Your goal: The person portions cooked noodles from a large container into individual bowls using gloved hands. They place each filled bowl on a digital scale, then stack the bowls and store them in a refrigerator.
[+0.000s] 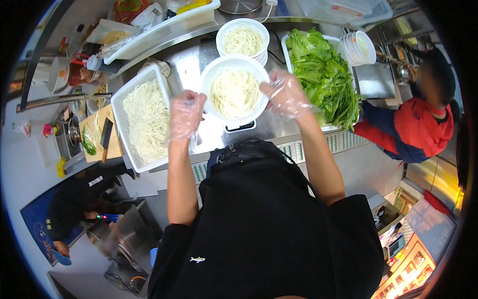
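Observation:
A white bowl with pale noodles in it is held between my two gloved hands, above a small scale whose front edge shows below it. My left hand, in a clear plastic glove, closes on the bowl's left rim. On the opposite rim, my right hand grips with thumb and fingers, gloved likewise. Just beyond stands a stack of white bowls, its top one filled with noodles. Left of my left hand lies a white tub heaped with noodles. Leafy greens fill a tray at my right.
A knife rests on a wooden cutting board at the left. More stacked white bowls stand beyond the greens. One person in red and navy is at the right; another in dark clothes is at the lower left.

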The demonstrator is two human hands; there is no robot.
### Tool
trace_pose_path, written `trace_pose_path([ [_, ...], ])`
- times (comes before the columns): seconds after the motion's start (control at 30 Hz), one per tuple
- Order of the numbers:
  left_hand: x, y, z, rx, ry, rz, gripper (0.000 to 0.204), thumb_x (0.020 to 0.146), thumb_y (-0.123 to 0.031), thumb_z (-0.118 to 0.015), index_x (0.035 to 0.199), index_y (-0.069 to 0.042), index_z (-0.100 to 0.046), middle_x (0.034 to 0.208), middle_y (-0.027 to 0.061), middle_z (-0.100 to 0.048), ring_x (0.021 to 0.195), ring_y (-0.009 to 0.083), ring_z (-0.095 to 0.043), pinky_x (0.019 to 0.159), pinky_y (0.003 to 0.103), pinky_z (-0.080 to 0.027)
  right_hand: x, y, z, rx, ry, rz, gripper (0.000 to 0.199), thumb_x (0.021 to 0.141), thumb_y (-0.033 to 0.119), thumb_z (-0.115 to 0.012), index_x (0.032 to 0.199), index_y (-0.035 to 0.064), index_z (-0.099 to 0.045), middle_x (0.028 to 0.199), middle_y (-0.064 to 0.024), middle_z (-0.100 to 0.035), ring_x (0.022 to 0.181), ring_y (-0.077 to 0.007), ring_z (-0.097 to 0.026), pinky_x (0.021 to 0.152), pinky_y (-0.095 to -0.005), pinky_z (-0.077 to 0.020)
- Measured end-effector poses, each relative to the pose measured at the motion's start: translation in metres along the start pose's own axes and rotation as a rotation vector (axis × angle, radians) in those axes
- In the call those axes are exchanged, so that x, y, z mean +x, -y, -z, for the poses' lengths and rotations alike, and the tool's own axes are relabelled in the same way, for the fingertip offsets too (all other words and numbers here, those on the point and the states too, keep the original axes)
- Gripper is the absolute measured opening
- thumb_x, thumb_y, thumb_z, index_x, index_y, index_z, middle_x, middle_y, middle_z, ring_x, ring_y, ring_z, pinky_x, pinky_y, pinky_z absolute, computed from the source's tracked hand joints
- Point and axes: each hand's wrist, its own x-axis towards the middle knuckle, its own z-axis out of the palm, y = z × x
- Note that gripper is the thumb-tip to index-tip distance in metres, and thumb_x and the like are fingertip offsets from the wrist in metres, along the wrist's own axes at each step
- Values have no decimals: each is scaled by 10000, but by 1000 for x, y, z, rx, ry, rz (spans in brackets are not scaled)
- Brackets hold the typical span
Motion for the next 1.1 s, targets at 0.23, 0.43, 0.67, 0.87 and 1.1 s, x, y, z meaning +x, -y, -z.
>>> trace_pose_path([
  [0.23, 31, -27, -12, -485, -36, -244, 324, 962, -318, -734, 918, -2, -681, 900, 139, -767, 754, 160, -718, 659, 294, -536, 90, 50, 43, -62, 65, 110, 275, 962, 179, -621, 1091, -64, -638, 791, -119, -712, 580, -150, -652, 509, -281, -554],
  [0.43, 19, 127, -57, -61, -295, -23, 413, 914, -368, -782, 1025, 11, -661, 1004, 180, -742, 942, 295, -709, 866, 395, -540, 180, -23, 35, 21, 1, 23, 269, 972, 230, -654, 1030, -32, -659, 745, -100, -679, 543, -148, -606, 495, -297, -535],
  [0.67, 7, 198, -95, 3, -144, 156, 630, 938, -286, -735, 1448, -36, -463, 1313, 211, -661, 1143, 345, -675, 985, 414, -528, 113, -38, 41, 146, -351, -33, 510, 1027, 485, -592, 953, -14, -661, 685, -93, -616, 532, -156, -566, 489, -338, -498],
  [0.87, 25, 228, -126, -202, -67, 141, 543, 967, -243, -694, 1421, -20, -499, 1240, 200, -697, 1087, 303, -691, 953, 402, -534, 55, -213, -41, 256, -213, -240, 271, 997, 278, -662, 1055, 13, -641, 771, -97, -662, 562, -171, -608, 493, -323, -529],
  [1.1, 21, 206, -118, -214, -8, 270, 540, 998, -378, -684, 1409, -59, -540, 1228, 196, -678, 954, 259, -710, 748, 386, -590, 34, -305, -101, -206, 80, -243, 355, 905, 272, -771, 1106, -4, -676, 901, -147, -729, 717, -246, -706, 633, -388, -579],
])
